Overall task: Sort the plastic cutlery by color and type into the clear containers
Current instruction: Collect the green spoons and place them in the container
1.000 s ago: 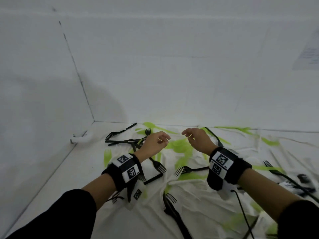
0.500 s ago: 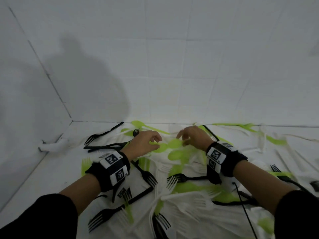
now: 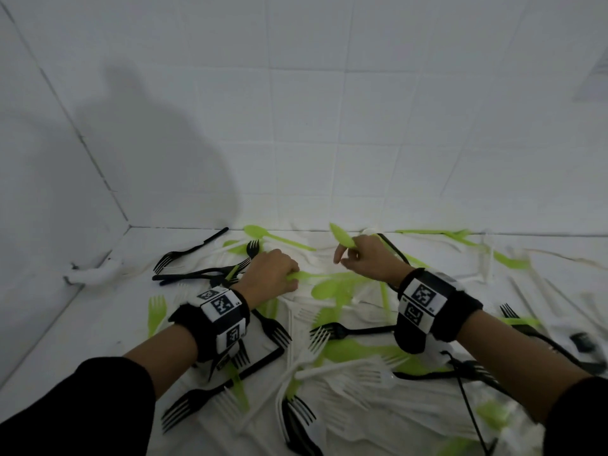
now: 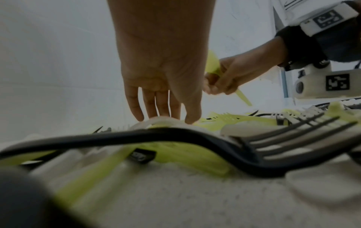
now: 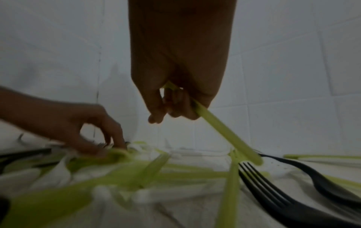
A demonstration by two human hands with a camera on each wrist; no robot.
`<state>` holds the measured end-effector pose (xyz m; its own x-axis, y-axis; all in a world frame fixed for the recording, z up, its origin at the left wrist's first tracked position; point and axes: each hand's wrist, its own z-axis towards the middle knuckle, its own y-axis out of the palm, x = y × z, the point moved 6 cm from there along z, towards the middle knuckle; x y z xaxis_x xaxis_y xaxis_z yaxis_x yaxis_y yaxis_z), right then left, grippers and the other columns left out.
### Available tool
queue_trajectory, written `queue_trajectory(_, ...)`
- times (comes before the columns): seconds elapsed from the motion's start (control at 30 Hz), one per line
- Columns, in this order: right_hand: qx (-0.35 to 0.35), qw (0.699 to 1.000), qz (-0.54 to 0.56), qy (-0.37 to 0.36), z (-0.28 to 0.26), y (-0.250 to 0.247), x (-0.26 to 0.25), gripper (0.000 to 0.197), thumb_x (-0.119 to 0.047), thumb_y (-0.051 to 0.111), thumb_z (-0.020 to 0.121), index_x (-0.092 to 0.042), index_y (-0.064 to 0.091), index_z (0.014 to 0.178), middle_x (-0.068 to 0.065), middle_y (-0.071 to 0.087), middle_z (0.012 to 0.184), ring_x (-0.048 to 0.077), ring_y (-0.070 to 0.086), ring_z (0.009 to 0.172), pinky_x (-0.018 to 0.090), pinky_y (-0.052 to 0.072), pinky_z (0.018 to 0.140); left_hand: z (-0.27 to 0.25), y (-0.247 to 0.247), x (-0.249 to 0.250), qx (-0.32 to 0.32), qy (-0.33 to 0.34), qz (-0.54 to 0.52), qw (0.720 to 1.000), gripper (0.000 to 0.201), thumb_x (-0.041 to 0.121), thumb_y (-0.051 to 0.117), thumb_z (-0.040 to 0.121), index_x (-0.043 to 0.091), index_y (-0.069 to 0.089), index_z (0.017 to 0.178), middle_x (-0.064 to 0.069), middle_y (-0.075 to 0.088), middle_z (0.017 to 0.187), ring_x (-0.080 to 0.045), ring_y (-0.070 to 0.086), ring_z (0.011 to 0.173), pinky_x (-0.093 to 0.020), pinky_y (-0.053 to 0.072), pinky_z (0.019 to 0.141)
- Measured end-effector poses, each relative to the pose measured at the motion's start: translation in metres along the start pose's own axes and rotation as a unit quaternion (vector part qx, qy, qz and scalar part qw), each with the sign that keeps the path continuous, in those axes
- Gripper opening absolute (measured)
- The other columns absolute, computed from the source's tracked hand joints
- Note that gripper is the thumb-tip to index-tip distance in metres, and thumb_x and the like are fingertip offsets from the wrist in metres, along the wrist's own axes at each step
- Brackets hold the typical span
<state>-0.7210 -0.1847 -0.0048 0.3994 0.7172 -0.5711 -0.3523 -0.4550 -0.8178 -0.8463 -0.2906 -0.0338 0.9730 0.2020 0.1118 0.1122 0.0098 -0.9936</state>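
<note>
Sleeves of dark cloth fill the lower corners of the head view, and beyond them both forearms wear black wrist bands carrying square black-and-white coded tags; no letters on them can be read. Black forks, white forks and lime green pieces lie jumbled on a white cloth across the lower half of the frame. Further in, at centre, the left hand reaches down into the heap, fingers bent onto a green spoon lying flat; the left wrist view shows those fingers slightly spread with their tips touching the pile, and whether they grip the piece cannot be told. Right of centre, the right hand is raised above the heap, fingers curled round a held green spoon whose bowl points up and left. Only the right wrist view shows its handle slanting down to lower right toward a black fork. White tiled walls rise behind, meeting in a corner at upper left. No clear containers appear in any view.
</note>
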Motion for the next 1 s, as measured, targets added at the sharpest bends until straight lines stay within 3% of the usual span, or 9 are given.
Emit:
queue_trajectory(0.13, -0.114, 0.991, -0.067, -0.006, -0.007, 0.028, 0.005, 0.019, -0.010, 0.070, 0.077, -0.009, 0.073, 0.096, -0.004, 0.061, 0.070, 0.003, 0.052, 0.065, 0.008, 0.036, 0.063, -0.009, -0.020, -0.022, 0.137, -0.068, -0.189, 0.970, 0.012, 0.017, 0.059, 0.084, 0.011, 0.069, 0.089, -0.001, 0.067, 0.084, -0.019, 0.058, 0.080, -0.031, 0.044, 0.068)
queue_trajectory(0.23, -0.096, 0.987, -0.126, 0.000, -0.006, 0.032, 0.005, 0.034, -0.020, 0.072, 0.078, -0.015, 0.066, 0.112, 0.005, 0.064, 0.105, 0.019, 0.057, 0.099, 0.024, 0.040, 0.080, -0.013, -0.035, -0.044, 0.231, -0.133, -0.341, 0.901, 0.013, 0.019, 0.065, 0.080, 0.015, 0.058, 0.069, 0.007, 0.054, 0.061, -0.010, 0.048, 0.059, -0.017, 0.037, 0.057)
queue_trajectory(0.3, -0.112, 0.978, -0.173, 0.009, -0.004, 0.038, 0.005, 0.046, -0.031, 0.073, 0.077, -0.022, 0.059, 0.120, 0.004, 0.059, 0.111, 0.021, 0.054, 0.105, 0.028, 0.038, 0.081, -0.015, -0.043, -0.057, 0.259, -0.179, -0.419, 0.851, 0.021, 0.016, 0.069, 0.081, 0.019, 0.056, 0.065, 0.011, 0.053, 0.058, -0.003, 0.049, 0.054, -0.008, 0.036, 0.053)
queue_trajectory(0.43, -0.126, 0.970, -0.207, 0.031, -0.001, 0.043, 0.009, 0.046, -0.034, 0.074, 0.075, -0.022, 0.060, 0.118, 0.005, 0.056, 0.113, 0.022, 0.053, 0.107, 0.026, 0.034, 0.075, -0.014, -0.053, -0.069, 0.263, -0.210, -0.590, 0.734, 0.024, 0.014, 0.066, 0.085, 0.016, 0.054, 0.065, 0.005, 0.056, 0.068, -0.006, 0.054, 0.068, -0.025, 0.049, 0.074)
queue_trajectory(0.53, -0.118, 0.976, -0.178, 0.031, 0.000, 0.042, 0.011, 0.044, -0.032, 0.074, 0.076, -0.018, 0.060, 0.116, 0.006, 0.052, 0.113, 0.022, 0.053, 0.105, 0.028, 0.036, 0.077, -0.015, -0.061, -0.058, 0.252, -0.168, -0.705, 0.641, 0.024, -0.001, 0.056, 0.089, 0.010, 0.045, 0.071, -0.006, 0.056, 0.080, -0.017, 0.064, 0.077, -0.026, 0.057, 0.072)
queue_trajectory(0.7, -0.011, 1.000, 0.023, -0.014, -0.008, 0.015, 0.007, 0.036, -0.025, 0.069, 0.082, -0.010, 0.059, 0.113, 0.004, 0.058, 0.104, 0.016, 0.055, 0.095, 0.027, 0.039, 0.080, -0.020, -0.069, -0.053, 0.278, -0.133, -0.676, 0.670, 0.019, -0.003, 0.059, 0.087, 0.015, 0.051, 0.083, -0.003, 0.062, 0.080, -0.010, 0.069, 0.061, -0.020, 0.053, 0.057)
queue_trajectory(0.8, 0.109, 0.985, 0.128, -0.046, -0.025, -0.019, -0.009, 0.025, -0.024, 0.059, 0.091, -0.014, 0.053, 0.112, -0.001, 0.062, 0.095, 0.010, 0.053, 0.072, 0.025, 0.041, 0.072, -0.018, -0.064, -0.058, 0.297, -0.169, -0.615, 0.710, 0.013, 0.003, 0.058, 0.087, 0.015, 0.064, 0.087, 0.011, 0.067, 0.065, 0.002, 0.058, 0.053, -0.017, 0.042, 0.056)
queue_trajectory(0.9, 0.213, 0.953, 0.207, -0.054, -0.043, -0.051, -0.022, 0.010, -0.024, 0.050, 0.096, -0.023, 0.048, 0.105, -0.010, 0.065, 0.081, 0.000, 0.055, 0.074, 0.020, 0.041, 0.073, -0.015, -0.070, -0.050, 0.322, -0.169, -0.549, 0.753, 0.020, 0.008, 0.052, 0.087, 0.016, 0.066, 0.076, 0.019, 0.070, 0.078, 0.007, 0.050, 0.057, -0.016, 0.038, 0.059)
queue_trajectory(1.0, 0.240, 0.945, 0.220, -0.023, -0.054, -0.068, -0.025, 0.011, -0.029, 0.047, 0.097, -0.019, 0.052, 0.099, -0.011, 0.058, 0.069, 0.002, 0.051, 0.067, 0.026, 0.038, 0.068, -0.011, -0.076, -0.024, 0.301, -0.114, -0.484, 0.814, 0.019, 0.013, 0.048, 0.082, 0.012, 0.063, 0.071, -0.001, 0.072, 0.090, 0.001, 0.058, 0.070, -0.021, 0.044, 0.067)
